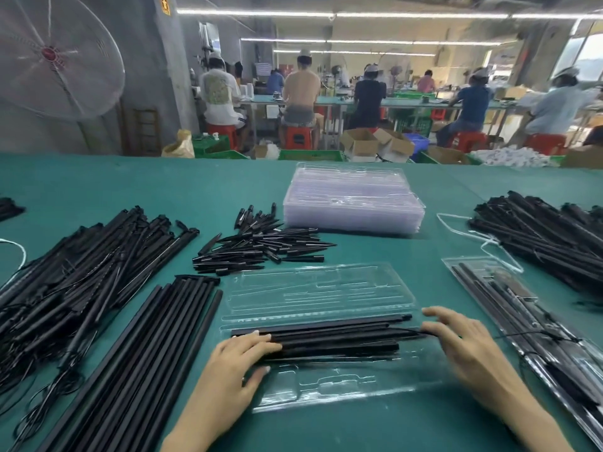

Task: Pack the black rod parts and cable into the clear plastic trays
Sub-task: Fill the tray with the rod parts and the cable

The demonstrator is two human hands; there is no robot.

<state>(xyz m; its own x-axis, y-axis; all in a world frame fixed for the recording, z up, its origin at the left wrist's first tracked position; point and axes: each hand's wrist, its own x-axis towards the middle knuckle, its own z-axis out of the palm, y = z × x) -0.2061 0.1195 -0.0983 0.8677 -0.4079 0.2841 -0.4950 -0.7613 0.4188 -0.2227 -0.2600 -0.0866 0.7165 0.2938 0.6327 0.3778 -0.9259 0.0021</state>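
An open clear plastic tray [326, 288] lies on the green table in front of me, its lid half folded away from me. Several black rods [329, 337] lie lengthwise in its near half, with a thin black cable running off their right end. My left hand [241, 363] rests with straight fingers on the left ends of the rods. My right hand [463, 340] has its fingers spread over the right ends and touches the cable there. A packed, closed tray [528, 324] lies at the right.
A stack of empty clear trays [352, 200] stands behind. Short pointed black tips [261, 246] are heaped at centre left. Long rods [146, 347] and cabled rods [75, 265] lie at the left, another rod pile [548, 239] at the right. People work at benches behind.
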